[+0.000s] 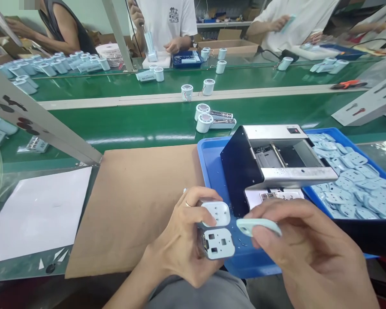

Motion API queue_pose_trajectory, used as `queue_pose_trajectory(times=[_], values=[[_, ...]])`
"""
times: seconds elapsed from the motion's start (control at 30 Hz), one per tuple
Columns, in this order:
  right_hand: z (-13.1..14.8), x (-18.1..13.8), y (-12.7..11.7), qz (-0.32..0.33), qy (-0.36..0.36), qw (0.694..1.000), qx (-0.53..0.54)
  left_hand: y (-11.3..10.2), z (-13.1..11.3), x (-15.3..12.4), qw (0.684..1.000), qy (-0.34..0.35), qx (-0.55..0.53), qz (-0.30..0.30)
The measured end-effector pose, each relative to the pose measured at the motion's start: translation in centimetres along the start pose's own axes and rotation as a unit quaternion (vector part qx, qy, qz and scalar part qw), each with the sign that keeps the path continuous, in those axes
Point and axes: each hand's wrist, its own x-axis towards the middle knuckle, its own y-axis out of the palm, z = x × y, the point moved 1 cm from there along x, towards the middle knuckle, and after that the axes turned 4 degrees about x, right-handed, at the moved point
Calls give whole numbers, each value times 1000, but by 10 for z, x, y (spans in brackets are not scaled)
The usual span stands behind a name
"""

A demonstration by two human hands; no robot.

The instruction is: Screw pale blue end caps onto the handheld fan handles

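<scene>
Left hand (183, 240) grips two white units (217, 231), holed faces up, over lap | right hand (309, 253) pinches blue cover (257, 226) just beside them | step, judged: fitting cover; next needs cover aligned over face | behind: press (276, 163), blue tray (209, 171), cover bin (350, 180)

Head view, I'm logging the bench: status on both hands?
Left hand grips two white units, stacked. Right hand pinches a pale blue cover, just apart from them. Blue tray and metal machine right behind.

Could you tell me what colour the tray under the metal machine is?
Blue plastic tray, head view.
</scene>
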Motion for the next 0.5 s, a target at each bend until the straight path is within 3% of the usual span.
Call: queue_pose_trajectory(times=[0.1,0.27,0.33,0.43,0.5], values=[[2,0,3,10,55,998,12,4,4,-1,1000,9,-4,-15],[9,2,8,132,123,983,34,8,8,-2,1000,7,-6,-28],[8,2,8,136,166,976,34,11,8,-3,999,14,-5,-39],[4,-3,15,133,162,978,23,15,10,-5,999,14,-7,-42],[3,-11,24,148,171,971,77,16,9,-6,999,13,-6,-44]])
